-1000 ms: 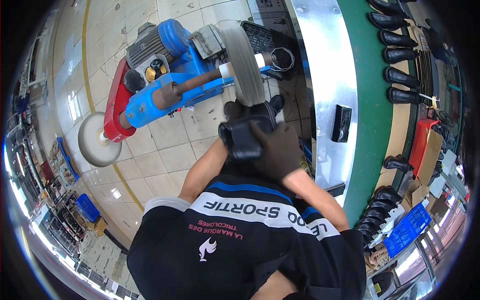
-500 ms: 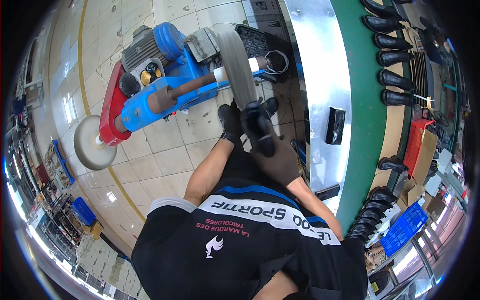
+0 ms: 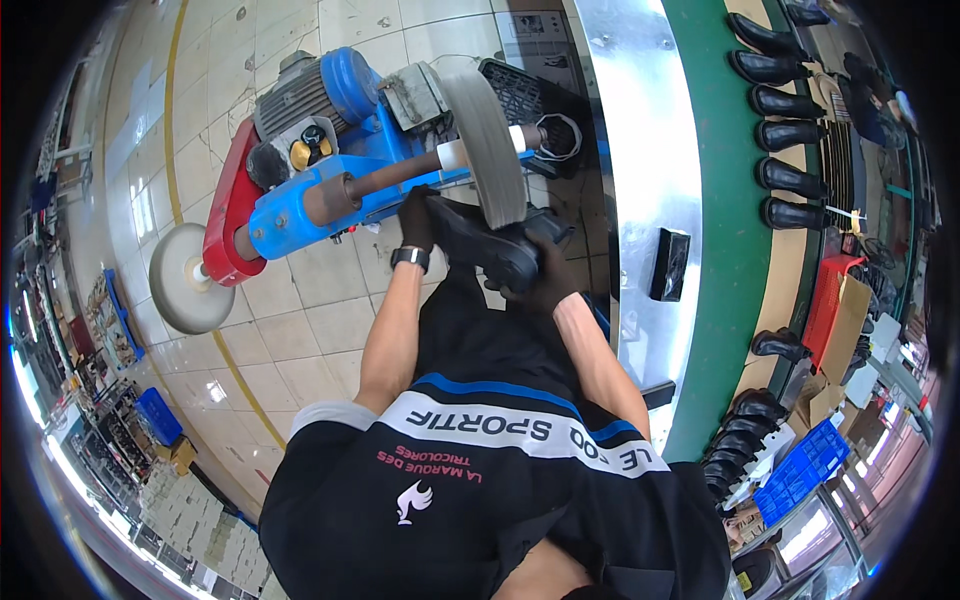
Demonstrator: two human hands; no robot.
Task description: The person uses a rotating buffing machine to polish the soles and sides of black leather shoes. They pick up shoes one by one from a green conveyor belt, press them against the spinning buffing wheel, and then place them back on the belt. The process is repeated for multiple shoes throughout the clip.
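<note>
Black boot (image 3: pixel 476 240) lies between gloved left hand (image 3: pixel 418 221) and right hand (image 3: pixel 549 276), each closed around one end.

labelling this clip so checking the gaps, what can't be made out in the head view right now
All in the head view:
- Black shoe: partly hidden behind the round grey wheel; contact can't be told.
- Dark-gloved left hand and dark-gloved right hand: some fingers hidden by the shoe.
- Shiny silver metal benchtop: far end cut off by the top edge.
- Cluttered far-left shelves: contents too small.
</note>
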